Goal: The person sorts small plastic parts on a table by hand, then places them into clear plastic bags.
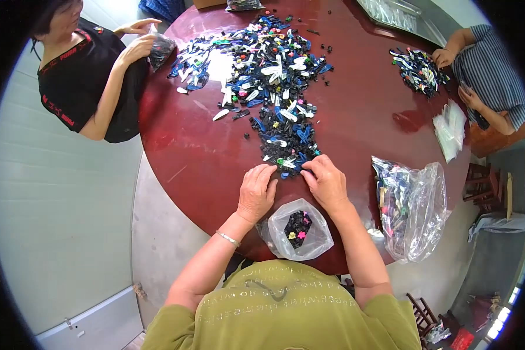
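A long heap of small hair clips [277, 70], black, blue and white with a few bright ones, runs down the table to my hands. My left hand [256, 191] rests at the heap's near left edge, its fingers curved and the thumb a little apart from the index finger. At the near right edge, my right hand [328, 184] has thumb and index finger drawn together at the clips; what lies between them is too small to make out. Between my forearms stands an opened clear plastic bag [318, 242], with black pieces and pink and yellow flower shapes inside.
A filled plastic bag of clips [411, 210] lies right of my arm. Flat empty bags [449, 131] are near the right edge. One co-worker [93, 76] at left holds a bag; another [490, 76] handles a smaller clip pile [420, 71]. A metal tray [399, 17] stands behind.
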Demonstrator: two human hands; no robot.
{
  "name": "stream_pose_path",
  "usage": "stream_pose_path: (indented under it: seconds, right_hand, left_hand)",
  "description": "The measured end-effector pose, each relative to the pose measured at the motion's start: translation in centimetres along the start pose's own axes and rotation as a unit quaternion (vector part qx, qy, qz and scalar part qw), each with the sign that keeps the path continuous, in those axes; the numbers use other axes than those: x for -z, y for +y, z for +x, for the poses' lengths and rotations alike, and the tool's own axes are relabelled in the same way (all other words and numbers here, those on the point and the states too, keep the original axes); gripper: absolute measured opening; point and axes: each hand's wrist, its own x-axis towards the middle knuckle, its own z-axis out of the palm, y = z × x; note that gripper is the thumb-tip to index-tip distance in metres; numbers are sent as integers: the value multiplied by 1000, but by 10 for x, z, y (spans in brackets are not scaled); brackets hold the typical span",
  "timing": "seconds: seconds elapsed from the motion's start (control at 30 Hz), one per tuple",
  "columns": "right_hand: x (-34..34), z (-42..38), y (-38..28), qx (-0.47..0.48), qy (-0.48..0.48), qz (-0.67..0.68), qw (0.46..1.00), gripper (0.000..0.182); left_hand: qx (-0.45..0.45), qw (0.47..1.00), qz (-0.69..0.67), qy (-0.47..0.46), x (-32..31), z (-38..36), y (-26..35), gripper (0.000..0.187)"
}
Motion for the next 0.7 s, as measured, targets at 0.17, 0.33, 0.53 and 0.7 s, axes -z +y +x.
stream_pose_path:
  seconds: [0.17, 0.33, 0.53, 0.7]
  right_hand:
    - [24, -2, -13, -166, -38, 314, 934, 13]
    - [75, -6, -51, -126, -128, 478, 860, 13]
    - [49, -6, -30, -176, -38, 316, 932, 7]
    - [11, -29, 6, -150, 60, 234, 959, 6]
  left_hand:
    - [47, 998, -39, -16, 7, 8, 5, 39]
    - [138, 982, -125, 21, 9, 16, 6, 37]
    - [167, 981, -83, 47, 11, 24, -11, 39]
    - [139, 990, 9, 40, 23, 42, -38, 42]
